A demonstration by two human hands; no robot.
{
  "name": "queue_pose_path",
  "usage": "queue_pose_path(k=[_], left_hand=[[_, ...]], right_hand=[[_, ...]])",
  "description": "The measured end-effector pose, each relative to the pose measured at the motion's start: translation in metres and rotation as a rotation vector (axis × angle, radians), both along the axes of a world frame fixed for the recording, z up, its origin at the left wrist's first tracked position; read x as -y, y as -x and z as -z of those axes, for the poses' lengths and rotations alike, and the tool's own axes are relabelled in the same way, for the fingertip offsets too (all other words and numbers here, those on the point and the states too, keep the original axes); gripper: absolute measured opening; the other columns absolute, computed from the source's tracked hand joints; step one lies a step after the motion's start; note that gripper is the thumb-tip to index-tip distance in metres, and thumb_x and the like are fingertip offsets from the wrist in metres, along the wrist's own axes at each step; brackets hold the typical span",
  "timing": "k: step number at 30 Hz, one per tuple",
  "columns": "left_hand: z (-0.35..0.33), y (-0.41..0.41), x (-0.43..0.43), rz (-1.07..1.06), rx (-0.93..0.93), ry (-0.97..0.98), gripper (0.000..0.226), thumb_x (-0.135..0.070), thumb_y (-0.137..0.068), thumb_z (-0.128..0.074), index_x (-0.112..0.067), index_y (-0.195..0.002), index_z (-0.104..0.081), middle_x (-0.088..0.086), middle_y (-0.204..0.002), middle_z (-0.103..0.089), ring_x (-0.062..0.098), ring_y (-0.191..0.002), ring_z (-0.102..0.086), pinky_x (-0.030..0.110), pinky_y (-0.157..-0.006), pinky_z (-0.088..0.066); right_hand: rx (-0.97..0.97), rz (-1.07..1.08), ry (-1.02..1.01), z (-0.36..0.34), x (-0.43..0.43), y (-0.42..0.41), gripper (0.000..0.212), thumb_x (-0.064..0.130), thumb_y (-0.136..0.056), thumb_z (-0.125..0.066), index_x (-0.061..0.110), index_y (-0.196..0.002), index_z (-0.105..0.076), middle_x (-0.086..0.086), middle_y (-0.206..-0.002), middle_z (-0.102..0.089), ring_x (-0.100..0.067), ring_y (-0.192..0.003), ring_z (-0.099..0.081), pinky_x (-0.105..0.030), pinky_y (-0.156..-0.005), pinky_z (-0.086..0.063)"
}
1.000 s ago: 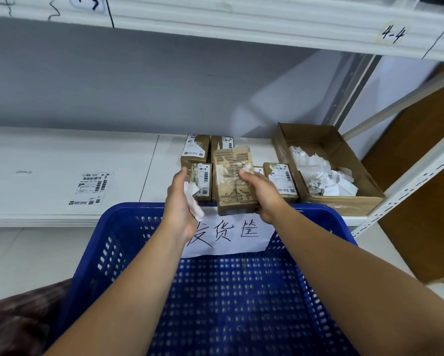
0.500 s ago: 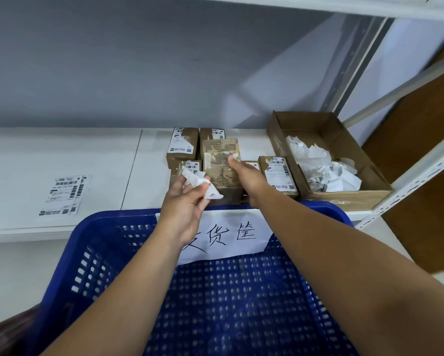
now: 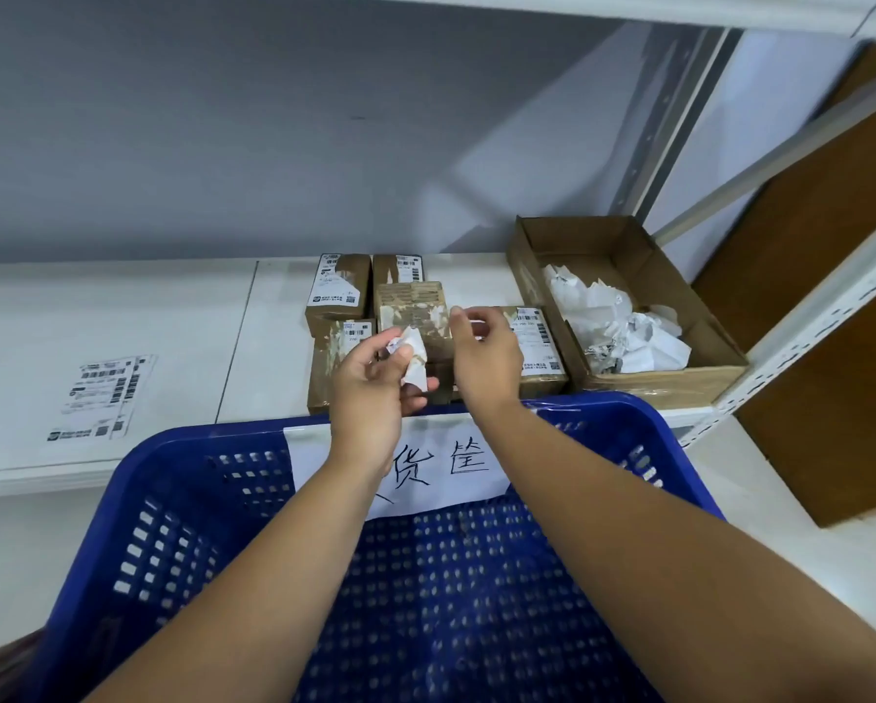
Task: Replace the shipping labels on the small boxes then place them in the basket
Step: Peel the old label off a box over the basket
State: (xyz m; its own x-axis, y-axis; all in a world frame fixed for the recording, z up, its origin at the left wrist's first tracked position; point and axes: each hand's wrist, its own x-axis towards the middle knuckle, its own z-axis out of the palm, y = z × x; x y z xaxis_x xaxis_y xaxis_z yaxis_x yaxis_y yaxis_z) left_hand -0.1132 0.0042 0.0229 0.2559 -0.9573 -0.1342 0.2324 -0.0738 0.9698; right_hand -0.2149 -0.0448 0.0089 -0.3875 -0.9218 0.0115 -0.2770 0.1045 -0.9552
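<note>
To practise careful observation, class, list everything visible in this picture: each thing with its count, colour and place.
small boxes: at least five, brown, clustered on the shelf
shelf: one, white, behind the basket
basket: one, blue, nearest the camera
paper sign: one, white, on the basket's far rim
open carton: one, brown, right end of shelf
crumpled paper: heap, white, inside the carton
label sheets: overlapping, white, left on shelf
torn label scrap: one, white, in the left hand
left hand: one, grips the scrap
right hand: one, above the boxes, holding nothing

Six small boxes (image 3: 337, 291), one basket (image 3: 197, 441)
</note>
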Motion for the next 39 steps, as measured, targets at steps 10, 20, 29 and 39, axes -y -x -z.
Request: queue_pose_path(k=[10,20,29,39], left_hand=[[-0.015,0.039,-0.004,-0.144,0.351,0.084,0.016,-0.011,-0.089,-0.061,-0.022,-0.083,-0.07,-0.002,-0.093,-0.072,0.014,-0.088,-0.064,0.029,-0.087,-0.049],[-0.034,0.092,-0.019,0.369,0.399,0.092,0.043,-0.013,-0.098,-0.048,-0.028,-0.137,-0.047,-0.006,-0.122,-0.06,0.011,-0.099,-0.058,0.013,-0.074,-0.044],[-0.021,0.101,-0.007,0.289,0.176,-0.061,0.027,-0.005,-0.097,-0.043,-0.021,-0.112,-0.058,0.0,-0.095,-0.068,0.014,-0.076,-0.062,0.029,-0.079,-0.051],[-0.001,0.105,0.002,0.363,0.274,-0.089,0.025,-0.004,-0.096,-0.042,-0.017,-0.093,-0.063,0.001,-0.081,-0.066,0.009,-0.06,-0.055,0.017,-0.062,-0.047]], right_hand=[[0.681,-0.294,-0.078,-0.025,-0.056,0.027,0.019,0.011,-0.096,-0.058,0.002,-0.111,-0.067,-0.001,-0.069,-0.06,-0.011,-0.058,-0.045,-0.023,-0.059,-0.044],[0.53,0.148,0.015,-0.031,-0.046,0.093,0.014,0.006,-0.095,-0.059,0.019,-0.089,-0.061,-0.006,-0.092,-0.067,-0.015,-0.068,-0.063,-0.025,-0.06,-0.051],[-0.169,0.312,0.01,-0.009,-0.003,0.162,0.023,0.01,-0.097,-0.054,0.014,-0.113,-0.07,-0.005,-0.117,-0.066,-0.016,-0.095,-0.065,-0.025,-0.088,-0.052],[-0.889,-0.26,-0.485,0.036,0.008,0.174,0.047,0.041,-0.104,-0.032,0.008,-0.13,-0.053,-0.014,-0.137,-0.049,-0.03,-0.131,-0.043,-0.045,-0.117,-0.015]])
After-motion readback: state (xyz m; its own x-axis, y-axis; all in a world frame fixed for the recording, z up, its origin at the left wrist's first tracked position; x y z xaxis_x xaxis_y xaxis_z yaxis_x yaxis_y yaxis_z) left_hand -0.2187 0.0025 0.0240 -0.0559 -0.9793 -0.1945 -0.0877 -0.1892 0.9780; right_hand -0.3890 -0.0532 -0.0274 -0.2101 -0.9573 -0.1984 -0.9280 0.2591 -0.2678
